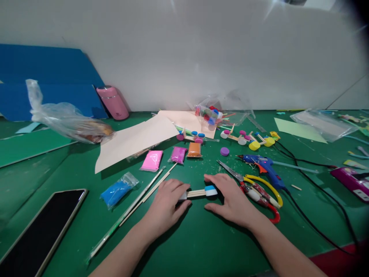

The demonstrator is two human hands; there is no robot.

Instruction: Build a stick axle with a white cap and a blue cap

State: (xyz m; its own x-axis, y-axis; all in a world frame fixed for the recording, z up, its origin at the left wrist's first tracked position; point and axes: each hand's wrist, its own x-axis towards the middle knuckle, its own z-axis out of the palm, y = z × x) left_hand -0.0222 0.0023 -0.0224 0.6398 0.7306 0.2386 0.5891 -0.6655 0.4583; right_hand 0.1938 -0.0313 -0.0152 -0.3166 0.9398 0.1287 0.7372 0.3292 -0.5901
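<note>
Between my hands, close above or on the green table, is a small piece made of thin parallel wooden sticks (197, 193) with a blue-and-white block (211, 190) at its right end. My left hand (170, 200) is closed around its left end, where a bit of white shows between thumb and fingers. Just right of the blue-and-white block, my right hand (229, 196) is open, thumb and fingers apart, curved about that end. Scissors (253, 188) with red and yellow handles lie beside my right hand. Long wooden sticks (157, 186) lie beside my left hand.
Beyond the hands lie pink (152, 160), purple (178, 154) and orange (194, 149) clay packets and small stick cars (236, 136) with cap wheels. A blue glue gun (263, 165) trails a black cable at right. Left are a blue clay packet (117, 192) and a phone (43, 231).
</note>
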